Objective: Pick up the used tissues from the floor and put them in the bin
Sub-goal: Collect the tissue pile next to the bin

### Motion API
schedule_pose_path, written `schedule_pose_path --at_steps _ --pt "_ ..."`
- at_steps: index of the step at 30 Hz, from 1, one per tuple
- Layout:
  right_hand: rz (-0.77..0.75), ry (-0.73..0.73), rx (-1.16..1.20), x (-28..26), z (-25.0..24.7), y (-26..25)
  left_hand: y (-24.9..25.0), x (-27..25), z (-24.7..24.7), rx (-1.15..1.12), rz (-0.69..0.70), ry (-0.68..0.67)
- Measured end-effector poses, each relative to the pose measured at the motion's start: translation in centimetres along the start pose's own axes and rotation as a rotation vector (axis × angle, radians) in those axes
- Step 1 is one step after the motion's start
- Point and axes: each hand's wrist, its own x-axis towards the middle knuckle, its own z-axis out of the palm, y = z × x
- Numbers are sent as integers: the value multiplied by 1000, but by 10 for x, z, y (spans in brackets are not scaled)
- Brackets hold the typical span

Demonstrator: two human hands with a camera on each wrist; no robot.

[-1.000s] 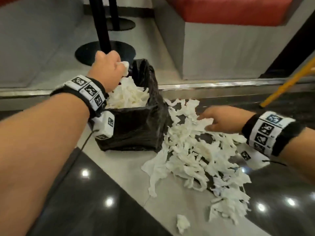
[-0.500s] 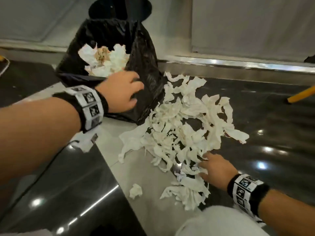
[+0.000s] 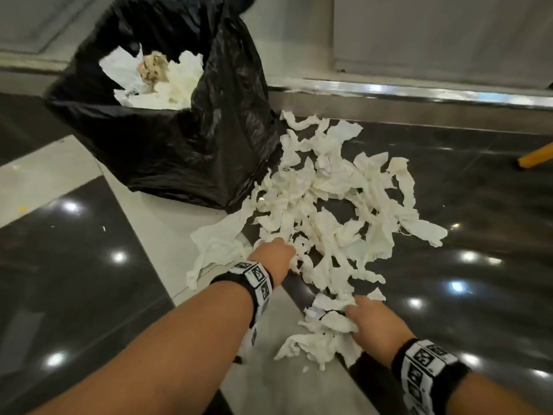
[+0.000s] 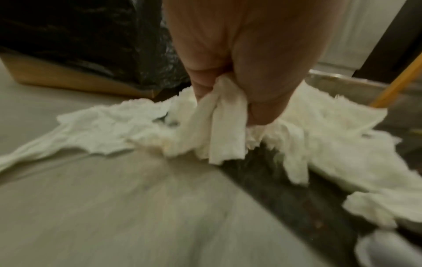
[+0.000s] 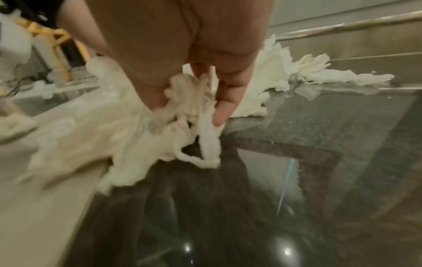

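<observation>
A wide heap of crumpled white tissues (image 3: 326, 211) lies on the floor right of the black-bagged bin (image 3: 191, 139), which holds more tissues (image 3: 167, 76). My left hand (image 3: 276, 254) is down at the heap's near left edge; in the left wrist view its fingers (image 4: 200, 81) pinch a fold of tissue (image 4: 223, 126). My right hand (image 3: 363, 317) is at the heap's near end, and in the right wrist view its fingers (image 5: 223, 101) curl round a clump of tissues (image 5: 182, 115).
A metal step edge (image 3: 419, 94) runs behind the heap, below a grey wall panel. A yellow pole end (image 3: 535, 158) lies at the far right. The floor has glossy dark tiles (image 3: 74, 265) and a pale strip (image 3: 143, 223).
My left hand left the bin and came down to the heap's near left edge, taking hold of tissue. My right hand stayed at the heap's near end, gathering a clump.
</observation>
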Motion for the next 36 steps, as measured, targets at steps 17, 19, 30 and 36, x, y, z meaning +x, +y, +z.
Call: schedule_pose_path --at_steps 17,19,30,36 --pt "-205 187 51 26 -110 -44 -82 -89 -96 9 168 127" --pt "-261 140 -14 26 -104 -48 -92 -95 -74 -20 145 91" --pt "-402 -139 -316 2 -27 -50 -88 -129 45 33 255 -451" --pt "-325 -192 -329 2 7 -41 -95 -116 61 529 645 -317"
